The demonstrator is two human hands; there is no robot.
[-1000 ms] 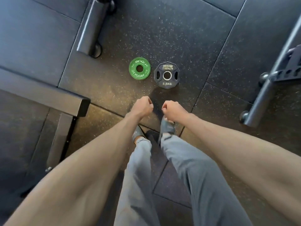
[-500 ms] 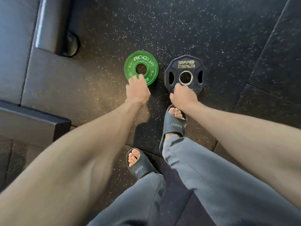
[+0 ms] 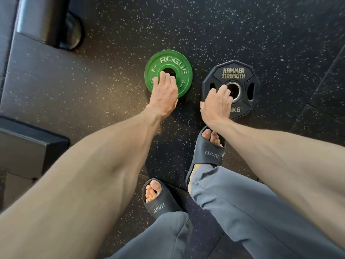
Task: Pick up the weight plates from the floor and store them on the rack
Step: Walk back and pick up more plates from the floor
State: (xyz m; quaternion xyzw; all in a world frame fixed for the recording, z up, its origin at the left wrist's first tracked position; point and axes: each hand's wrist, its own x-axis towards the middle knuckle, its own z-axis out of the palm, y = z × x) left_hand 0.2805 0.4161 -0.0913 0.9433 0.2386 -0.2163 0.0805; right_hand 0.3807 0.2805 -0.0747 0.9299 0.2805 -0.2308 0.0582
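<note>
Head view: two plates lie flat on the speckled rubber floor (image 3: 205, 25), side by side and just apart. The green plate (image 3: 173, 60), marked ROGUE, is on the left; the black plate (image 3: 233, 73), marked HAMMER STRENGTH, is on the right and slightly nearer the person.

The left hand (image 3: 164, 94) rests on the near half of the green plate. Its fingers (image 3: 164, 77) are stretched out and released, with the tips at the edge of the centre hole. They clench nothing. The thumb is tucked at the near rim, and I cannot tell whether it touches it.

The right hand (image 3: 216, 105) lies on the near left part of the black plate. Its fingers (image 3: 222, 90) are also stretched and released, and the tips reach the steel ring of the hole. The thumb points left, off the rim.

Below the hands are two dark slides, the right slide (image 3: 207, 152) just beside the black plate and the left slide (image 3: 160, 206) further back, under grey trousers (image 3: 242, 202). A dark post (image 3: 37, 21) stands at the upper left, and a black beam (image 3: 28, 146) crosses the left edge.
</note>
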